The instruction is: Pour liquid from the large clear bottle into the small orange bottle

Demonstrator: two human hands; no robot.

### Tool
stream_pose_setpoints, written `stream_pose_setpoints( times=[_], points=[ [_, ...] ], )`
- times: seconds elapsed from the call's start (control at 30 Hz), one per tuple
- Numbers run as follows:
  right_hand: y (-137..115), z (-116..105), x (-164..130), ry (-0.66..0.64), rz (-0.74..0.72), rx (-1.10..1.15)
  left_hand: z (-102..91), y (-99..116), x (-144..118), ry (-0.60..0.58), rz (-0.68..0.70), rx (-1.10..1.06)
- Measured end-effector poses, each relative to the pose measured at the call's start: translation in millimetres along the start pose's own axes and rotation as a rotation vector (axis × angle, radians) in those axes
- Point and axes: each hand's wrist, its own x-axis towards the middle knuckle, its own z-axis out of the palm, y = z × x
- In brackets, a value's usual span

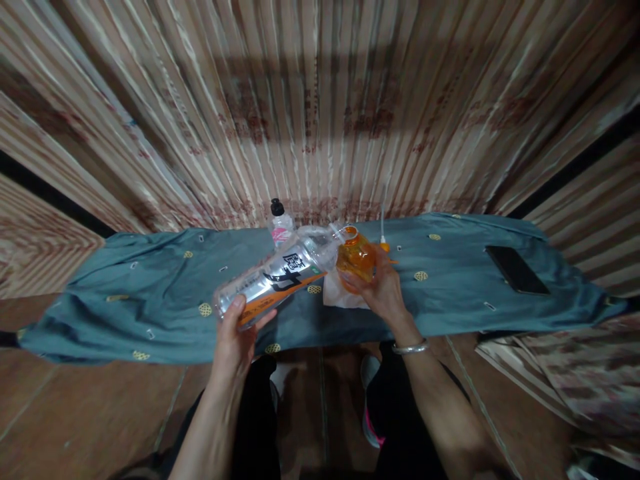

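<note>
My left hand [241, 332] is wrapped round the lower end of a clear plastic drink bottle [270, 283] with a silver and orange label. The bottle tilts, its uncapped-looking neck up against the mouth of a small orange bottle [354, 257]. Around that orange bottle my right hand [384, 290] is closed, holding it nearly upright above the table. Whether liquid is passing between the two mouths I cannot tell. Beneath the orange bottle lies a pale sheet, perhaps a tissue [340, 295], on the cloth.
A teal patterned cloth [165, 287] covers the narrow table. Behind the tilted bottle stands a small clear bottle with a black cap [280, 223]. A white stick-like thing with an orange base [383, 233] is near the back edge. At the right lies a black phone [516, 269]. Striped curtains [310, 120] hang close behind.
</note>
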Motion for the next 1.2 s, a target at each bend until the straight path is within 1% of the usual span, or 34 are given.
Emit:
stream_pose_setpoints(
  times=[0.1,0.37,0.5,0.57,0.7,0.8,0.9,1.0,1.1,1.2],
  points=[
    [2.2,1.2,-0.9,0.003,0.006,0.005,-0.5,-0.1,0.3,-0.01,-0.001,-0.004],
    [-0.4,3.3,-2.0,0.013,0.007,0.018,3.2,-4.3,-2.2,0.049,0.035,-0.023],
    [-1.1,3.3,-0.5,-0.004,0.036,0.035,2.8,-2.6,-0.7,0.035,0.025,-0.012],
    [-2.1,3.7,0.8,-0.008,0.064,0.056,4.4,-1.0,0.5,0.058,-0.006,-0.037],
    [-8.0,6.6,2.8,-0.018,0.099,0.159,15.3,4.3,0.8,0.128,-0.058,-0.108],
    [-13.8,8.5,5.6,-0.012,0.135,0.229,26.9,10.1,-0.9,0.128,-0.064,-0.124],
    [-18.1,7.4,13.1,0.0,0.133,0.246,36.1,16.3,-0.3,0.122,-0.077,-0.137],
    [-20.7,3.0,27.0,0.01,0.094,0.204,42.5,21.7,5.7,0.121,-0.079,-0.149],
    [-22.4,-2.4,43.0,0.017,0.042,0.157,47.0,25.8,14.7,0.118,-0.071,-0.164],
    [-23.7,-4.8,52.1,0.015,0.027,0.129,48.3,27.4,21.4,0.122,-0.061,-0.175]
  ],
)
